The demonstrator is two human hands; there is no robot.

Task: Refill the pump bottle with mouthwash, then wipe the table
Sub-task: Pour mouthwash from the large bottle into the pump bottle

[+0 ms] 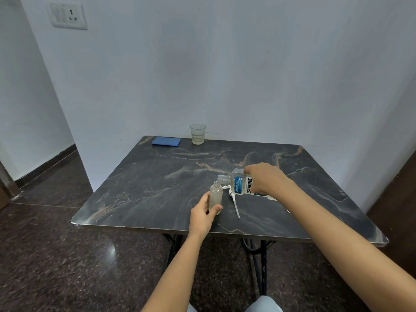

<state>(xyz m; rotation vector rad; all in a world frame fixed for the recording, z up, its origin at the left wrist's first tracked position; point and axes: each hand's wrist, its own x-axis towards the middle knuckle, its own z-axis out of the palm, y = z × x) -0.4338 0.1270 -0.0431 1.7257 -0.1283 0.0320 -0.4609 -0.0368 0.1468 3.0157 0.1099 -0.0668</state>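
left hand [201,216] grips pump bottle [215,197] | right hand [263,178] tilts mouthwash bottle [239,181]

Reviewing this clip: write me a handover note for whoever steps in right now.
Left hand grips the pump bottle, roughly upright, neck open.
Right hand holds the mouthwash bottle tipped toward that neck.
The pump top lies on the table beside them. The blue cloth sits at the far edge.
Done: pump top taken off.
Left: finish pouring, refit the pump top, wipe the table.
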